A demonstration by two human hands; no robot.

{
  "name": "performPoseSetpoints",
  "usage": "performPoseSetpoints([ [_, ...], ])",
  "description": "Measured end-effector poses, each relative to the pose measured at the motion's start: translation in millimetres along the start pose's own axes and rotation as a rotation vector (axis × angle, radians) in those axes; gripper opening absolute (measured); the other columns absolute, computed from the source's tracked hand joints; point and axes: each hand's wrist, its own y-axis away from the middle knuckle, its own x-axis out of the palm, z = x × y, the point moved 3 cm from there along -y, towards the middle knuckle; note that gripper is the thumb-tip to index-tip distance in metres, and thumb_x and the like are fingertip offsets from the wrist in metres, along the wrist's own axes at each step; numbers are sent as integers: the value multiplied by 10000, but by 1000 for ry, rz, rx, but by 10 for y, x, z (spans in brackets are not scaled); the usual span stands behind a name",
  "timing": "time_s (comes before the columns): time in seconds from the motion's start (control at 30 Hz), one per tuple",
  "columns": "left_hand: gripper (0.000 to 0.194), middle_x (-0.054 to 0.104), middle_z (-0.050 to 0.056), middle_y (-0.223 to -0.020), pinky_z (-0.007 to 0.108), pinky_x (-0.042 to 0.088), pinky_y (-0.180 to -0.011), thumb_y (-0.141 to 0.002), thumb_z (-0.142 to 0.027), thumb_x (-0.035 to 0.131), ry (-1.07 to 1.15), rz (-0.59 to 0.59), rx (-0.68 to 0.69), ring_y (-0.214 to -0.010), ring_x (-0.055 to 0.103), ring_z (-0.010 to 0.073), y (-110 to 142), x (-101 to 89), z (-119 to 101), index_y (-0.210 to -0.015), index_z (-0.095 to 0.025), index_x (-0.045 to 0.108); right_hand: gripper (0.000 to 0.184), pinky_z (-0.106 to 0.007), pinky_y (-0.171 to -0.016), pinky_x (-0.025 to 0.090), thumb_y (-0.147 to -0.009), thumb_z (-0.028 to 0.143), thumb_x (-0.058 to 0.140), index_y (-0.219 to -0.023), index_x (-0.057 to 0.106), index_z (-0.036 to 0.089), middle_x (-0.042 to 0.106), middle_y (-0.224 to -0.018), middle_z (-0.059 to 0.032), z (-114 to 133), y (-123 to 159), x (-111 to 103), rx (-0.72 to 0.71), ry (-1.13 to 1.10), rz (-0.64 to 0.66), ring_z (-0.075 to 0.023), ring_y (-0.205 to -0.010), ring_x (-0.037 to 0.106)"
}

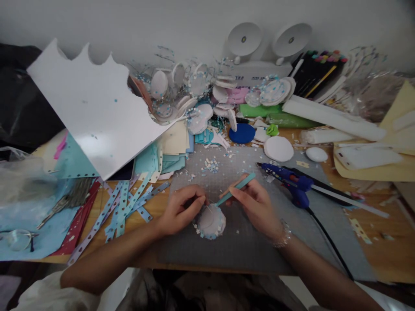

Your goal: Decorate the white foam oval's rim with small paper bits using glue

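Observation:
A round white disc (pixel 207 221), edged with tiny white and blue paper flowers, lies on the grey cutting mat (pixel 259 246). At its upper left rim my left hand (pixel 185 208) is closed, thumb and fingers pinched around a thin pale wire that runs over the disc. My right hand (pixel 256 207) grips teal tweezers (pixel 238 188) like a pen. Their tip points down to the disc's upper edge, close to my left fingertips; whether the tip holds a flower is too small to tell. Beyond my hands, loose paper flowers (pixel 210 165) form a small pile on the mat.
A blue glue gun (pixel 296 183) lies on the right, its cord running to the front edge. Punched paper strips (pixel 125 209) and a large white sheet (pixel 94 103) are left. Decorated discs (pixel 275 90) crowd the back beside a two-lamp light (pixel 244 39). Glasses (pixel 19 239) rest far left.

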Motion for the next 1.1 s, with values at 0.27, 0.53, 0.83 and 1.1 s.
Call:
performPoseSetpoints([
  [0.27,227,602,40,-753,229,426,-625,-934,-219,432,8,11,-8,-648,530,114,7,-2,6,-790,-134,585,179,-234,-578,498,-769,322,708,-762,566,213,707,-698,10,29,-16,11,69,-142,-46,-108,-581,621],
  [0.53,249,596,35,-736,227,412,-582,-915,-274,453,2,-25,-35,-620,516,116,-2,9,23,-754,-141,589,156,-223,-560,491,-721,270,726,-694,592,196,686,-685,9,27,-122,-62,99,-335,-177,-115,-614,612],
  [0.83,267,507,-20,-592,213,357,-501,-871,-339,486,28,-185,-98,-518,470,104,15,29,125,-711,-145,573,187,-209,-538,471,-675,298,750,-705,585,217,626,-662,50,-65,-216,-83,-110,-292,-200,-95,-580,564],
  [1.1,240,482,-26,-627,225,370,-545,-870,-320,504,22,-251,-60,-565,457,112,17,14,80,-695,-156,522,239,-272,-608,500,-705,362,726,-743,542,214,593,-701,42,-51,-239,-85,-188,-216,-157,-125,-623,581],
])
